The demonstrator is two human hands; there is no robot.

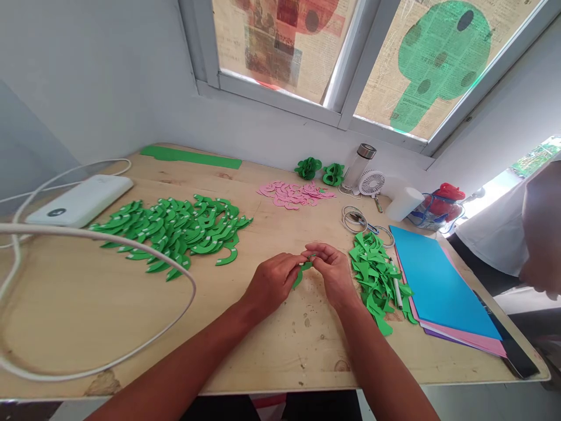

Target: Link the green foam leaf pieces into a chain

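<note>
Over the middle of the table my left hand (272, 282) and my right hand (332, 269) meet at the fingertips. Both are closed in a pinch on one curved green paper piece (298, 279), which hangs below the fingers. Part of the piece is hidden by the fingers. To the left lies a wide heap of curved green paper pieces (175, 228) with small white patches on them. Just right of my right hand is a pile of green paper scraps (377, 275), with a white pen (397, 292) lying on it.
Pink paper pieces (295, 194) lie farther back, near two green paper balls (309, 168), a bottle (357, 169) and a small fan (371, 183). Blue sheets (442, 280) are stacked at right. A white cable (144, 245) loops from the left by a power bank (81, 199). Another person (504, 222) is at right.
</note>
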